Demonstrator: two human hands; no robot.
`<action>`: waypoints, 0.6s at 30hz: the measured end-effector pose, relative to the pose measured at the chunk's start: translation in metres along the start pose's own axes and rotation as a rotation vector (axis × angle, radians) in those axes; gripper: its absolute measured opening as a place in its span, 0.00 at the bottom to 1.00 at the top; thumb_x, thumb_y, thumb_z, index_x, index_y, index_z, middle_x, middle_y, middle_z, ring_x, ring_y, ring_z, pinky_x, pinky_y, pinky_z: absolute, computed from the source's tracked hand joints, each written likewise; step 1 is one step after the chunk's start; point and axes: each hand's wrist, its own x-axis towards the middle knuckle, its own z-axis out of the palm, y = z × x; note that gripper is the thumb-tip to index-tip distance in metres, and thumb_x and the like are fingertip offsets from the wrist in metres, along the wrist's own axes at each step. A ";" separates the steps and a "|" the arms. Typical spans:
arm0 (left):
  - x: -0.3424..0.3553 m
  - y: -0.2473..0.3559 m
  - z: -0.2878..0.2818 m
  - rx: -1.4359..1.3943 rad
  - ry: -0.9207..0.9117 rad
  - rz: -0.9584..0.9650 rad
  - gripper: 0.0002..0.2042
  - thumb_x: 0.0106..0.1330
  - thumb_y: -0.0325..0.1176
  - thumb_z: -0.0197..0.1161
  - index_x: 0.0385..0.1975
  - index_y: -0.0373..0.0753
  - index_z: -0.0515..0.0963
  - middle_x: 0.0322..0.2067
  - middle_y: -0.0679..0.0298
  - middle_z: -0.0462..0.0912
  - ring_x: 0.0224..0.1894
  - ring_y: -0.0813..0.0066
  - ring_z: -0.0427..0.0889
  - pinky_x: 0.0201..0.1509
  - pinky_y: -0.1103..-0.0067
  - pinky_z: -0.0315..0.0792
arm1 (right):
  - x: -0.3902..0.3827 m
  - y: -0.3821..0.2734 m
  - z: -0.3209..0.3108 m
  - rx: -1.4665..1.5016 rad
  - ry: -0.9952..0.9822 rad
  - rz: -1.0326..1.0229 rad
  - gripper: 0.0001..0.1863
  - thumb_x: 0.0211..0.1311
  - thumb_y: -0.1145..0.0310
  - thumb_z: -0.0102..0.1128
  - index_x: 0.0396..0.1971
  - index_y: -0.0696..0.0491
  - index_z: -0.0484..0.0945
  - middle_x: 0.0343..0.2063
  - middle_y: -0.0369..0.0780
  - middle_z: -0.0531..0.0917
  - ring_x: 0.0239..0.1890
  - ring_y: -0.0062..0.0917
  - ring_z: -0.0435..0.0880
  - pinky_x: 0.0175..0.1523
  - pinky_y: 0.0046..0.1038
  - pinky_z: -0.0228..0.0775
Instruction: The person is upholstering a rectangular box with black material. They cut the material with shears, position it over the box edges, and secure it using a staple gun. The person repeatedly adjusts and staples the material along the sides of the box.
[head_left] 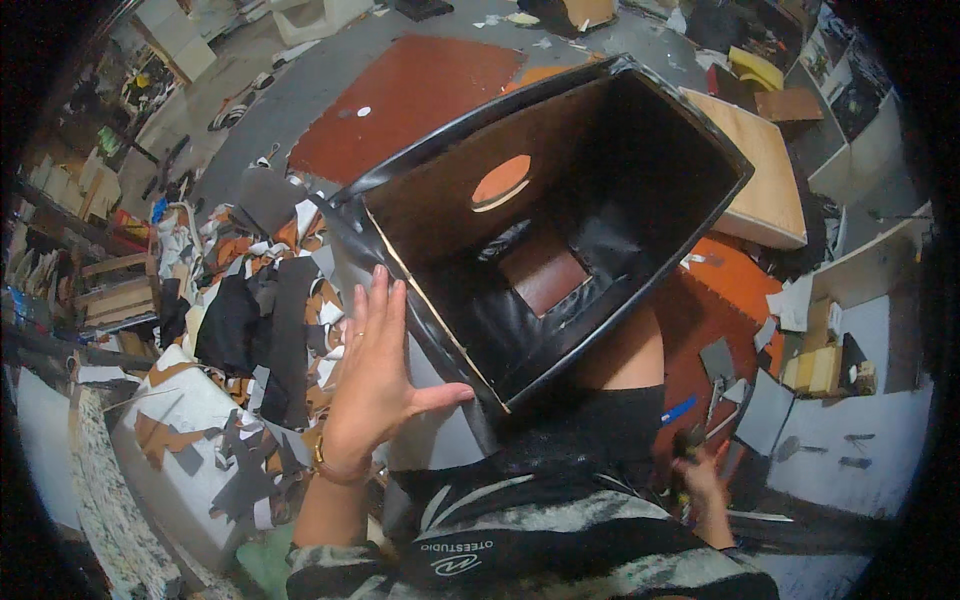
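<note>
An open box [650, 150] covered in black glossy upholstery material rests tilted over my lap, with an oval hole in one inner wall and a rectangular opening at the bottom. My left hand [372, 385] lies open along its left side, fingers stretched over a loose black flap with a pale underside; a pale raw edge runs along the rim there. Low at the right, away from the box, my right hand [705, 485] is closed round a tool [688, 445] with a dark and yellowish handle, partly hidden, beside other tools and a blue-handled item [678, 410].
Piles of fabric offcuts [250, 310] lie at left, on and around a white block [175, 455]. A plywood panel [765, 180] sits behind the box. Red-brown sheets [390, 100] cover part of the floor. Cluttered wooden shelving [100, 280] stands left, pale compartments [850, 310] right.
</note>
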 end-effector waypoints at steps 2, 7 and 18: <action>0.000 0.000 0.000 -0.002 0.002 0.014 0.71 0.39 0.64 0.86 0.79 0.27 0.53 0.82 0.37 0.47 0.83 0.34 0.46 0.85 0.55 0.48 | 0.029 -0.070 -0.044 -0.254 0.120 -0.288 0.26 0.58 0.71 0.70 0.59 0.58 0.80 0.51 0.44 0.88 0.50 0.35 0.87 0.57 0.39 0.78; 0.010 -0.004 0.003 -0.034 0.010 0.033 0.72 0.37 0.65 0.86 0.79 0.26 0.54 0.81 0.36 0.48 0.83 0.33 0.47 0.84 0.53 0.50 | -0.049 -0.296 -0.084 -0.598 0.197 -0.812 0.26 0.60 0.68 0.76 0.58 0.56 0.82 0.50 0.43 0.88 0.53 0.36 0.85 0.61 0.38 0.75; 0.006 -0.006 0.011 -0.076 0.047 0.034 0.74 0.34 0.65 0.86 0.79 0.28 0.52 0.81 0.36 0.47 0.82 0.28 0.45 0.82 0.45 0.50 | -0.141 -0.553 0.134 -1.216 -0.586 -1.383 0.31 0.40 0.67 0.76 0.53 0.44 0.90 0.29 0.49 0.89 0.33 0.48 0.89 0.42 0.42 0.81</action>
